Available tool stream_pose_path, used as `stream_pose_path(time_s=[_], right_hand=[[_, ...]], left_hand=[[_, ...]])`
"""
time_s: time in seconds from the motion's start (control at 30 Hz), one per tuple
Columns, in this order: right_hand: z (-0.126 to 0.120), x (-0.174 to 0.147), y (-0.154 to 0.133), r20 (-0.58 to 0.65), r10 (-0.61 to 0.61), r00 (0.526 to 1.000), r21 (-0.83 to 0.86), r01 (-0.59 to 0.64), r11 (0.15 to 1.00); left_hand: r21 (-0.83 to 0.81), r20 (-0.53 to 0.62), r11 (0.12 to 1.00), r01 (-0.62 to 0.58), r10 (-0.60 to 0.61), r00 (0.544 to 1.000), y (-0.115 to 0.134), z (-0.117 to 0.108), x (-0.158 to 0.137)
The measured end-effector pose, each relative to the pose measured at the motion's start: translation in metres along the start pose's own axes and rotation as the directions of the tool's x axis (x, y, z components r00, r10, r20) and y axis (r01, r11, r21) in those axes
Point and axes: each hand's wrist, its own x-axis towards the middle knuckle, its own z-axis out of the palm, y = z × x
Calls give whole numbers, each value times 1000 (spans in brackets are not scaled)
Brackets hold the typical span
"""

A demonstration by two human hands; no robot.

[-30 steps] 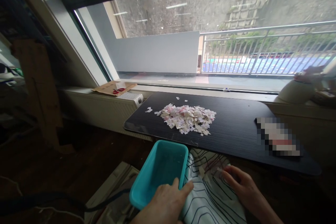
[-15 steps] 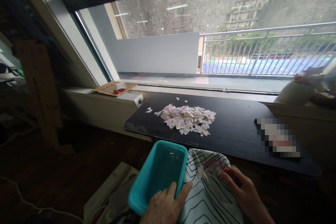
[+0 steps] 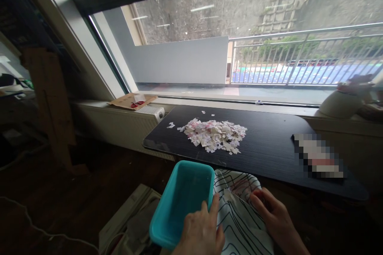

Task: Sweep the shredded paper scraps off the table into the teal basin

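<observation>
A teal plastic basin [image 3: 158, 229] stands in front of me, with nothing visible in it but some shine on its floor. My left hand [image 3: 201, 229] is over its right rim, index finger stretched out along the edge and the other fingers apart. To the right lies a white cloth [image 3: 239, 227] with black wavy lines, bag-like in shape. A few pale scraps [image 3: 229, 196] rest on it. With thumb and fingers bent together, my right hand [image 3: 271, 212] pinches the cloth's right edge. A heap of small paper scraps [image 3: 214, 135] lies on the black table [image 3: 266, 139] beyond.
On the table's right is a blurred-out flat item [image 3: 320, 157]. Red-handled scissors [image 3: 137, 104] lie on brown paper [image 3: 122, 101] at the left sill, above a radiator [image 3: 125, 127]. A pale box [image 3: 125, 211] and a white cable [image 3: 44, 231] are at lower left.
My left hand has shifted right and a little up along the basin's rim, its index finger now straighter. My right hand stays at the cloth's edge. The view has moved slightly.
</observation>
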Motion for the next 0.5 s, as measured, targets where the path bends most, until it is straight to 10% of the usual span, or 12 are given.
stream_pose_path(time_s=[0.3,0.5], right_hand=[[1,1,-1,-4,13,1000,7,-13,1000],[0,1,1,27,43,999,-2,-43,999]], left_hand=[[42,-121,999,-3,8,993,-10,7,-8],[136,-284,962,-235,265,922,-26,44,-34]])
